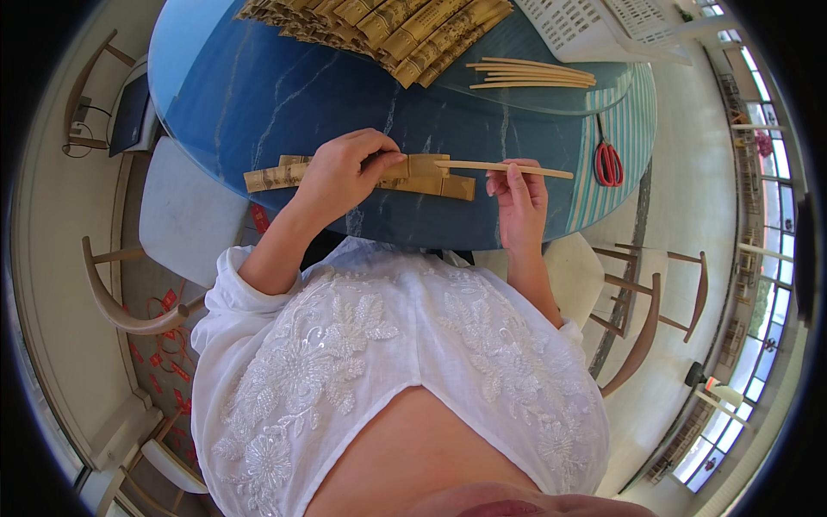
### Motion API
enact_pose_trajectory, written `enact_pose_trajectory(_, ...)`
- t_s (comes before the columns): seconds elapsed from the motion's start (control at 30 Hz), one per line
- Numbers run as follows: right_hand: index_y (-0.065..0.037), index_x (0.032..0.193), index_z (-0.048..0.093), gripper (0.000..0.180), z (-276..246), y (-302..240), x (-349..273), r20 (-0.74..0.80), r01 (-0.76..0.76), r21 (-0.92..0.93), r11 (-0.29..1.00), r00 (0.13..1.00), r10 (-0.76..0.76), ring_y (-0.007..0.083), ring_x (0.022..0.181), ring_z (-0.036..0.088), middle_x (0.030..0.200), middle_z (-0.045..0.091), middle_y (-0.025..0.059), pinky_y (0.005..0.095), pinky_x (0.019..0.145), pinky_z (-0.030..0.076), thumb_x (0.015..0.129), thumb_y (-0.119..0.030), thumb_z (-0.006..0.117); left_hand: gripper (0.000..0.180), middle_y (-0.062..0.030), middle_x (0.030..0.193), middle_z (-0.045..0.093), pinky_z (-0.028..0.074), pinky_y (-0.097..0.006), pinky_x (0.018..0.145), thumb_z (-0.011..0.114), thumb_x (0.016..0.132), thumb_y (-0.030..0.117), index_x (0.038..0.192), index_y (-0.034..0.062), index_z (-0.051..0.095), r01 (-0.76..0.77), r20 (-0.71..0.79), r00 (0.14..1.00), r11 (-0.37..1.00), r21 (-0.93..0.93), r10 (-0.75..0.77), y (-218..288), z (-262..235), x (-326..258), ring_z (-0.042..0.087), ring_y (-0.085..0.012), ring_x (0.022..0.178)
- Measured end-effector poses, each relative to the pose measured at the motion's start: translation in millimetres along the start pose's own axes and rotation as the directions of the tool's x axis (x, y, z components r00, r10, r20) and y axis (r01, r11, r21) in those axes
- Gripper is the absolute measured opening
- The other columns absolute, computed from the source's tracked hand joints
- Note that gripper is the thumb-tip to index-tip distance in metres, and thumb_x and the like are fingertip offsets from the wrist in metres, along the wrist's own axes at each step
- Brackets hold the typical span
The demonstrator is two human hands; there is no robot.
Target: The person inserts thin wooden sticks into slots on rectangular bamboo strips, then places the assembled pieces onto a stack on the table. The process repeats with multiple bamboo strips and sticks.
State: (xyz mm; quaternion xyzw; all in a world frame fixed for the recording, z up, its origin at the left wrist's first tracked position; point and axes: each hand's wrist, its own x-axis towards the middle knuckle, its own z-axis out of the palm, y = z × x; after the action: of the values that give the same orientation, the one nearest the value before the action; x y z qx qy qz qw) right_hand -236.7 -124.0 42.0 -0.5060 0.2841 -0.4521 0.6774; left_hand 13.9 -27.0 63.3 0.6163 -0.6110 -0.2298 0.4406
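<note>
My left hand [346, 169] is closed, thumb and fingers pinching a gold printed paper sleeve [424, 165] near the table's front edge. In my right hand [522, 205], a pale wooden chopstick [472, 165] lies level between thumb and fingers. Its left tip meets the sleeve's right end; whether it is inside, I cannot tell. Beneath the held sleeve lies another gold sleeve [458, 188], partly covered by my left hand. Farther back on the right, several loose chopsticks [534, 76] lie side by side.
A large pile of gold sleeves [405, 39] covers the back of the round blue marbled table [258, 95]. A white perforated basket [594, 30] stands at the back right. Red-handled scissors [608, 164] rest on a striped cloth [590, 194]. Chairs surround the table.
</note>
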Motion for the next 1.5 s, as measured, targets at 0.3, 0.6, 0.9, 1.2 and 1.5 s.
enact_pose_trajectory(0.3,-0.002,0.112,0.061,0.018,8.1,-7.0,3.5,-0.057,-0.035,0.152,0.988,0.997,0.044,0.0116,0.077,0.056,0.086,0.062,0.0043,0.0275,0.071,0.046,0.103,-0.016,0.055,0.009,-0.0102,0.084,0.067,0.048,-0.032,0.063,0.07,0.09,0.009,0.093,-0.0002,0.069,0.021,0.004,1.0,1.0,0.005,-0.021,0.1,-5.2,-5.2,0.062,-0.0218,0.07)
enact_pose_trajectory(0.6,-0.001,0.107,0.062,0.014,-13.4,-0.5,0.2,0.063,-0.11,0.232,0.966,0.993,0.098,0.0119,0.074,0.053,0.083,0.06,0.004,0.0292,0.069,0.044,0.102,-0.014,0.058,0.01,-0.0092,0.082,0.066,0.046,-0.031,0.06,0.071,0.089,0.01,0.092,0.0007,0.07,0.036,0.032,0.999,0.999,-0.013,-0.035,1.3,-4.3,-6.7,0.061,-0.0201,0.068)
enact_pose_trajectory(0.9,-0.001,0.112,0.066,0.019,32.7,12.9,-3.3,0.22,-0.512,0.314,0.8,0.858,0.463,0.0129,0.086,0.061,0.09,0.065,0.0046,0.0286,0.08,0.053,0.098,-0.014,0.064,0.007,-0.0101,0.079,0.065,0.046,-0.033,0.059,0.07,0.089,0.008,0.09,0.0012,0.07,0.014,0.078,0.997,0.999,-0.038,-0.011,9.6,4.0,-7.8,0.061,-0.0221,0.066)
enact_pose_trajectory(1.2,0.006,0.116,0.067,0.029,22.9,16.6,-1.6,0.193,-0.535,0.059,0.843,0.834,0.516,0.0157,0.077,0.065,0.092,0.069,0.0108,0.029,0.073,0.056,0.098,-0.017,0.065,0.006,-0.0111,0.08,0.066,0.048,-0.035,0.063,0.069,0.087,0.007,0.088,0.0009,0.069,-0.039,0.044,0.998,0.999,0.007,0.039,6.6,4.3,-7.4,0.063,-0.0269,0.069)
enact_pose_trajectory(1.5,0.006,0.109,0.07,0.024,20.2,14.3,-7.7,0.087,-0.369,-0.05,0.928,0.924,0.372,0.016,0.073,0.065,0.085,0.069,0.0108,0.0291,0.07,0.056,0.097,-0.013,0.066,0.007,-0.0107,0.081,0.067,0.051,-0.037,0.067,0.069,0.086,0.009,0.089,0.0024,0.07,-0.117,0.018,0.993,0.993,0.0,0.117,3.0,14.2,0.2,0.065,-0.0297,0.076)
